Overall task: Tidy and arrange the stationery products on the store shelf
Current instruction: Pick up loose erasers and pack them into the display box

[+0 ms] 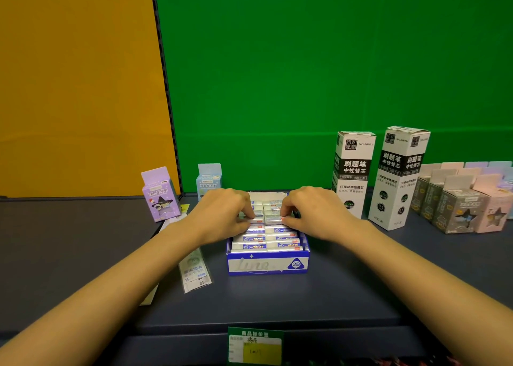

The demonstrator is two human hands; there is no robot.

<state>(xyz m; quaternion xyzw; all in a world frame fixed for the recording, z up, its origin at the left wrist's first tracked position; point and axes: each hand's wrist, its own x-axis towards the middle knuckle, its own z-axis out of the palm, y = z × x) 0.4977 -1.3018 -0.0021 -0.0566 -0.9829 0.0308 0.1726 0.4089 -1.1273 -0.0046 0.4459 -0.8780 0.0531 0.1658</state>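
Reaching into the blue eraser box [268, 264] on the shelf [83, 241], the left hand [222, 213] and the right hand [313, 211] each pinch a wrapped eraser [273, 221] with curled fingers [286, 209]. The erasers look light, firm and slick-sleeved, probably best gripped by their short ends.

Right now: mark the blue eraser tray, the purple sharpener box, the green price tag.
blue eraser tray [268, 264]: head view, front wall.
purple sharpener box [159, 195]: head view, front face, near the printed title.
green price tag [255, 346]: head view, label's middle.
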